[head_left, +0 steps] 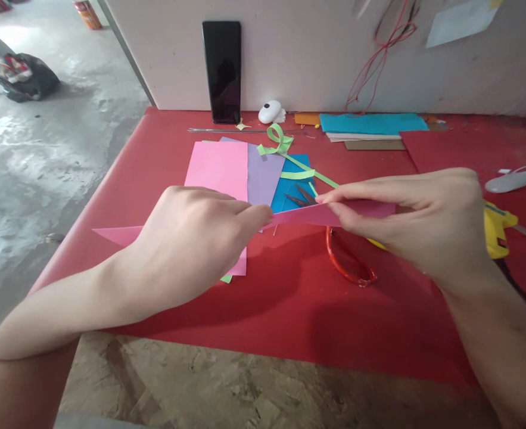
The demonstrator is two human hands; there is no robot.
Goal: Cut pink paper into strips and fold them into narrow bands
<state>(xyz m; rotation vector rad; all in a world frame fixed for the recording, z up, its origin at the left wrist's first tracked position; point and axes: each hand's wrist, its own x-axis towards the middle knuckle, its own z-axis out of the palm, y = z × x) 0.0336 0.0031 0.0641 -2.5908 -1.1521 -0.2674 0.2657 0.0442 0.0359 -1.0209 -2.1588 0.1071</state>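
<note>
Pink paper (298, 215), seen almost edge-on, spans the middle of my view, held up over the red tabletop (263, 310). Its pointed end juts out left of my left hand (195, 235), whose thumb and fingers are closed on it. Partly hidden by that hand, a pink sheet (218, 170) lies flat on the table, and beyond it a black phone (222, 71) stands against the pale panel (316, 53). Just right of that sheet come a purple sheet (263, 179) and a blue sheet (287, 186), light green strips (298, 175) lying across them. Red-handled scissors (330, 245) rest with blades over the blue, the handle nearer me. My right hand (436, 223) pinches the paper between thumb and forefinger, near my left but apart from it. At far right, just beside my right hand, sits a yellow glue gun (495, 229).
</note>
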